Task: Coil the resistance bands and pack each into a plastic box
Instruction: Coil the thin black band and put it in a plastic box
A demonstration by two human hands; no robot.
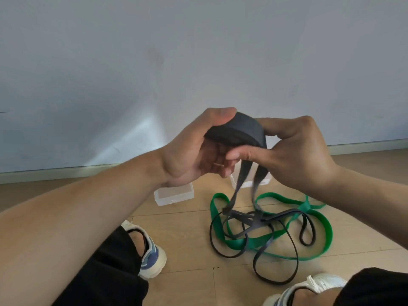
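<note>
A dark grey resistance band (239,130) is partly rolled into a thick coil held up in front of me. My left hand (194,151) grips the coil from the left, thumb over its top. My right hand (293,149) pinches the coil's right side, and its thumb presses the band under the coil. Two grey strands hang down from the coil to a loose tangle (265,226) on the floor. A green band (318,219) lies spread under that tangle. One clear plastic box (176,196) stands on the floor below my left wrist. Another box (248,180) is partly hidden behind the hanging strands.
I sit on a light wooden floor (187,226) close to a pale wall with a baseboard (364,145). My legs in black trousers and white sneakers (152,250) frame the bands at the lower left and lower right.
</note>
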